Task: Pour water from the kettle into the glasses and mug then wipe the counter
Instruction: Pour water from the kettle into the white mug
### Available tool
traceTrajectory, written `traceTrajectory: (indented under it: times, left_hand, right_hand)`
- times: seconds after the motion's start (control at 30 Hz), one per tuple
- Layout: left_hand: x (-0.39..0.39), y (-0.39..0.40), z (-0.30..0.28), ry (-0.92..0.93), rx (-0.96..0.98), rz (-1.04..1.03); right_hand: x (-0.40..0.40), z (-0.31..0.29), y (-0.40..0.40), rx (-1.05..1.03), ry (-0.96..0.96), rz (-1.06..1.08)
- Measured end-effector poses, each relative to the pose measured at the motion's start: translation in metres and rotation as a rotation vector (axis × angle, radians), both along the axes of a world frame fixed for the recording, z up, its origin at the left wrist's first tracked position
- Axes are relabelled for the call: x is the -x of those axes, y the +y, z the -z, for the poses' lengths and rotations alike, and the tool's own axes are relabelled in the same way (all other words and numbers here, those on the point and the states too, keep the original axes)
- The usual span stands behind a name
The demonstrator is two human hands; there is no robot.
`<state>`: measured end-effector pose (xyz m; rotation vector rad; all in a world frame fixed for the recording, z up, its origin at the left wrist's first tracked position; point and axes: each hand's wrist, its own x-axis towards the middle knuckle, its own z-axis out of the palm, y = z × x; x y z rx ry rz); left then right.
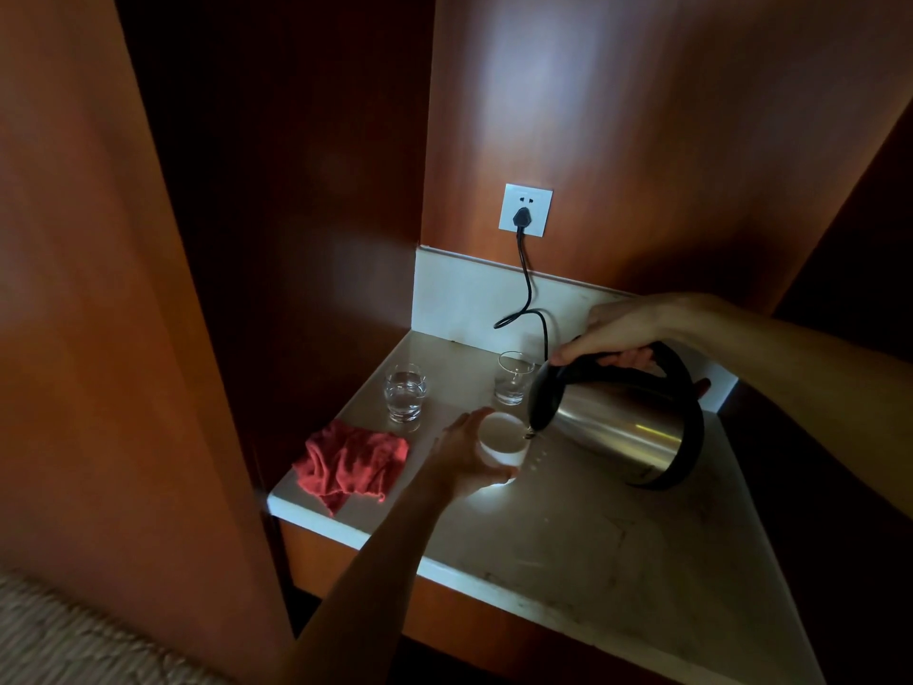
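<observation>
Curled around the black handle, the right hand (pixel 623 333) grips the electric kettle (pixel 622 427) from above and holds it tilted, with the spout turned down and to the left. This kettle has a body of shiny brushed steel, with a black lid part, a black handle arc and a black ring at its bottom; a pale streak of light is reflected on the steel. Its spout hangs just over the right edge of the white mug (pixel 501 440), and a thin bit of water shows at the spout tip.

The left hand (pixel 462 454) holds the mug from its left side, fingers wrapped around the wall, thumb near the rim. From above the mug looks round and plain white, and it is low over the pale stone counter (pixel 617 536); I cannot tell if it touches the surface. Some small drops lie on the counter just to the right of the mug.

Behind the mug stand two clear glasses. The left glass (pixel 405 392) has water in it; the right glass (pixel 514 377) is just beside the kettle lid, and its level is not clear. A crumpled red cloth (pixel 353 462) lies near the front left corner of the counter. On the wooden wall a black plug (pixel 521 217) sits in a white socket (pixel 525 211), and its cord runs down behind the kettle.
</observation>
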<state>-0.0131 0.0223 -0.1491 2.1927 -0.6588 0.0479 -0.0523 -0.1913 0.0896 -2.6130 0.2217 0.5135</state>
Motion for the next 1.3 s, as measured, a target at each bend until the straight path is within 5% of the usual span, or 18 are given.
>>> traceTrajectory:
  times: [0.3, 0.47, 0.67, 1.3]
  left_hand:
    - [0.001, 0.000, 0.000, -0.008, -0.009, 0.006]
    - [0.000, 0.000, 0.000, -0.004, -0.003, 0.010]
    - [-0.001, 0.000, 0.001, -0.009, -0.005, 0.016]
    - [-0.002, -0.003, 0.002, -0.023, 0.039, 0.006]
  right_hand:
    - [0.001, -0.001, 0.000, -0.044, 0.028, -0.020]
    - [-0.003, -0.004, 0.009, 0.187, 0.089, -0.039]
    - [-0.001, 0.000, 0.004, 0.193, 0.082, -0.048]
    - [0.041, 0.036, -0.039, -0.092, -0.117, 0.090]
